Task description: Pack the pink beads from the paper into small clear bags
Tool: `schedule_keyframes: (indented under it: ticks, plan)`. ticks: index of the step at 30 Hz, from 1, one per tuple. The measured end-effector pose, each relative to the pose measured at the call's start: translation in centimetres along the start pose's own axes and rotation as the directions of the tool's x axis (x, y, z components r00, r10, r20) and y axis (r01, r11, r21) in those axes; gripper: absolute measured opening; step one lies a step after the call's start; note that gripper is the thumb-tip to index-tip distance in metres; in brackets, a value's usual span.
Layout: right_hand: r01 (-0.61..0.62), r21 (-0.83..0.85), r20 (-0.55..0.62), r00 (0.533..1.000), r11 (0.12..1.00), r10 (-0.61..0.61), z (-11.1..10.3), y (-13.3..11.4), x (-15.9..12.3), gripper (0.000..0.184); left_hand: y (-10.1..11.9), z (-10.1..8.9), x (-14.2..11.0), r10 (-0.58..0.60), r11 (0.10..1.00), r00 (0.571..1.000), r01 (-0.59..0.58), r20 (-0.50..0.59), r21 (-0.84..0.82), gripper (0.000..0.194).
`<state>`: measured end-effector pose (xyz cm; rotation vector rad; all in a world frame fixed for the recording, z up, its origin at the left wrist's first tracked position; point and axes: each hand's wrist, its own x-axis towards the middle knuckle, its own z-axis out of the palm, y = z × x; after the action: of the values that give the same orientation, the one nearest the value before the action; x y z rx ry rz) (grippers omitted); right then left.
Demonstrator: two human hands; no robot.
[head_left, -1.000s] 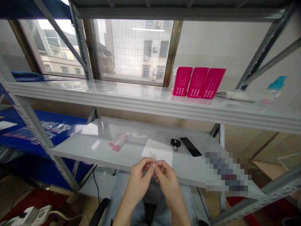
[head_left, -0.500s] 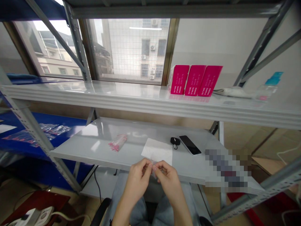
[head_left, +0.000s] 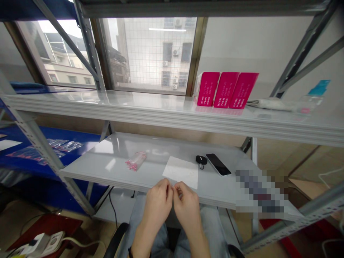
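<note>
While curled inward, left hand (head_left: 157,204), right hand (head_left: 187,208), almost touching

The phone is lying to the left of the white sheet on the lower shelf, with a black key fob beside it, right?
No, the phone lies to the right of the white sheet, not the left, as the head view shows. It is on the lower shelf, with the black key fob beside it.
</note>
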<state>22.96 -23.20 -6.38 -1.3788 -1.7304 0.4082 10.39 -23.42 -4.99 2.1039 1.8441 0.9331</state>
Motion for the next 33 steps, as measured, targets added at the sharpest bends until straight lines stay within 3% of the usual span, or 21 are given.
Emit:
schedule_keyframes:
  ticks: [5, 11, 14, 16, 21, 27, 30, 33]
  plan:
    - [-0.046, -0.028, -0.087, 0.995, 0.999, 0.044, 0.1, 0.7, 0.1, 0.021, -0.2, -0.1, -0.2, 0.023, 1.000, 0.998, -0.024, 0.058, 0.019, 0.021]
    - [0.069, 0.079, 0.082, 0.994, 0.994, -0.076, -0.6, 0.7, 0.1, 0.013, -0.5, -0.6, -0.2, -0.013, 0.999, 0.999, 0.015, 0.047, -0.033, 0.022]
    - [0.194, 0.131, 0.183, 0.959, 0.972, -0.216, -1.4, 0.5, 0.0, 0.025, -0.7, -0.9, -0.2, -0.017, 0.997, 0.999, 0.020, 0.029, -0.080, 0.021]
    - [0.219, 0.141, 0.217, 0.945, 0.965, -0.246, -1.7, 0.4, 0.0, 0.030, -0.8, -1.1, -0.2, -0.009, 0.993, 1.000, 0.012, 0.028, -0.115, 0.021]
    - [0.183, 0.096, 0.198, 0.960, 0.978, -0.199, -1.7, 0.4, 0.1, 0.031, -0.4, -1.2, -0.4, 0.058, 0.980, 0.998, -0.053, 0.020, -0.191, 0.021]
    - [0.107, 0.295, 0.228, 0.957, 0.950, -0.179, -1.6, 0.3, 0.4, 0.027, 0.4, -1.6, -0.6, 0.175, 0.956, 0.984, -0.163, 0.025, -0.245, 0.023]
    - [0.084, 0.308, 0.160, 0.977, 0.948, -0.139, -1.3, 0.8, 0.6, 0.025, 0.4, -1.6, -0.7, 0.210, 0.930, 0.977, -0.186, 0.043, -0.317, 0.025]
    - [-0.013, 0.398, 0.049, 0.999, 0.917, -0.006, -0.8, 1.5, 0.9, 0.021, -0.1, -1.4, -0.7, 0.223, 0.908, 0.973, -0.184, 0.062, -0.376, 0.028]
